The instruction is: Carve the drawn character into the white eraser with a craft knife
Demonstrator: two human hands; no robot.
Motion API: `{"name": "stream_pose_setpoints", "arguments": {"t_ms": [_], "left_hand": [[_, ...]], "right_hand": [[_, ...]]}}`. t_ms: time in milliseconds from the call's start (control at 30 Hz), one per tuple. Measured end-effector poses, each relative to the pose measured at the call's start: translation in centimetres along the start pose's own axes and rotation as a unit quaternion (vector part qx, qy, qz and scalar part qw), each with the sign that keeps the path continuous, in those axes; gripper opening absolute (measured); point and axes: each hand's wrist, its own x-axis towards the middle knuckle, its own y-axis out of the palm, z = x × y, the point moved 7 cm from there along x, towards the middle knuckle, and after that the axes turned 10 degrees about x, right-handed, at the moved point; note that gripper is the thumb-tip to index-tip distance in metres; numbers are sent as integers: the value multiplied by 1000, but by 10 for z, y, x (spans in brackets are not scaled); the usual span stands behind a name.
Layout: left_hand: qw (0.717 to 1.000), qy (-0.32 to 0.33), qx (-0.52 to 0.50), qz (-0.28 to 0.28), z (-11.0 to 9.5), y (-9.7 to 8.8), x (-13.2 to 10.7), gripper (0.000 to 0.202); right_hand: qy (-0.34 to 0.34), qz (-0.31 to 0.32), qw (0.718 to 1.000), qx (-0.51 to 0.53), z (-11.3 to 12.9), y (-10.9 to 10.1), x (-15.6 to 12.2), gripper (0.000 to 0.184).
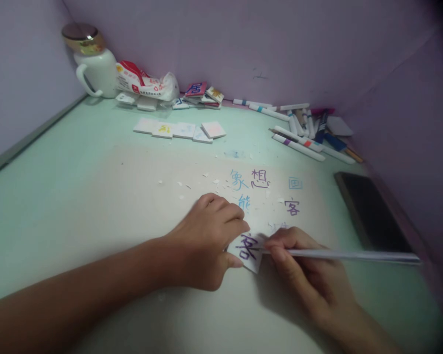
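My left hand point(206, 241) is closed around a small white square tile point(248, 251) that bears a purple character, pinning it to the pale green table point(77, 196). My right hand point(299, 265) grips a long thin silver tool point(347, 255); its tip rests on the tile's right side and its shaft points to the right. Blue and purple characters point(260, 179) are stamped on the table just beyond the hands. White chips point(206, 175) lie scattered around them.
A row of white tiles point(179, 130) lies farther back. A white jug with a gold lid point(92, 61), a plastic bag point(147, 83) and stacked tiles point(203, 93) line the wall. Several markers point(299, 132) lie back right. A dark phone point(372, 214) lies at right.
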Motion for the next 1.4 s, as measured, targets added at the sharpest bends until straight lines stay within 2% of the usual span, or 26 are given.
{"name": "stream_pose_setpoints", "arguments": {"t_ms": [500, 700, 867, 1133, 1300, 1400], "left_hand": [[1000, -6, 1, -11, 0, -2, -1, 32], [1000, -9, 4, -12, 0, -1, 0, 30], [1000, -12, 6, -16, -1, -2, 0, 31], [999, -19, 17, -25, -1, -3, -2, 30], [999, -18, 14, -37, -1, -4, -2, 29], [999, -19, 14, -39, -1, -4, -1, 30]], "right_hand": [[23, 59, 998, -9, 7, 1, -7, 19], [68, 77, 995, -13, 5, 3, -8, 22], [33, 80, 996, -11, 9, 1, -11, 20], [61, 92, 993, -50, 11, 2, -13, 23], [23, 80, 994, -67, 13, 1, -15, 20], [17, 98, 992, -80, 11, 2, -17, 18]]}}
